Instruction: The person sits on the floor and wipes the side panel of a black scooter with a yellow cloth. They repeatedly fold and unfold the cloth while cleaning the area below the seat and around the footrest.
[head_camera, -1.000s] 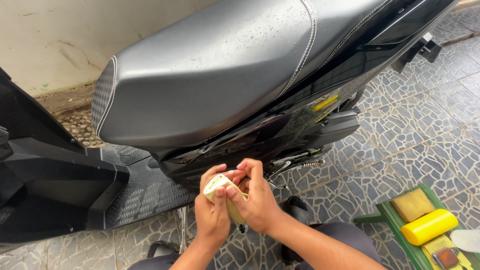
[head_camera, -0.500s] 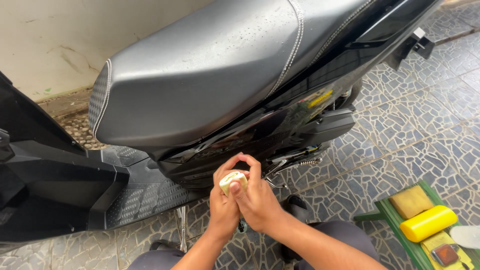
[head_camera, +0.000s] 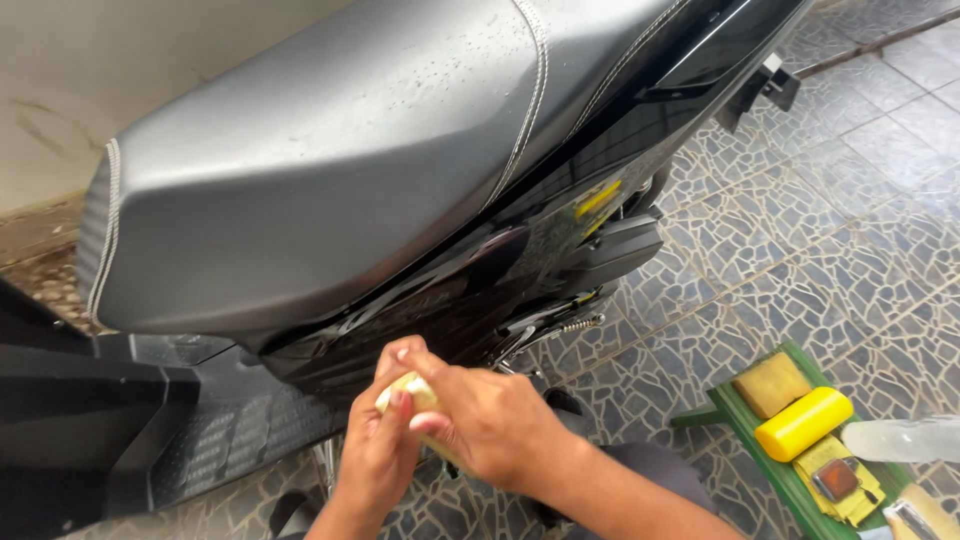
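held item: a small pale yellow pad (head_camera: 408, 392), probably a folded cloth or sponge; mostly covered, so its kind is not certain
left hand (head_camera: 378, 455): fingers curled up around the pad from below, pad gripped
right hand (head_camera: 490, 420): laid over the pad from the right, fingers clenched on it
why so held: pad is pressed between both hands, seemingly to fold or squeeze it compact
pad vs fingers: only its upper-left edge is shown, between left fingertips and right thumb
position: just below the black side panel (head_camera: 450, 290) of the scooter, under the grey seat (head_camera: 330, 170), not touching it
nearby: green tray (head_camera: 745, 425) on tiled floor (head_camera: 830, 250), with yellow bottle (head_camera: 803, 423) and tan sponge (head_camera: 771, 384)
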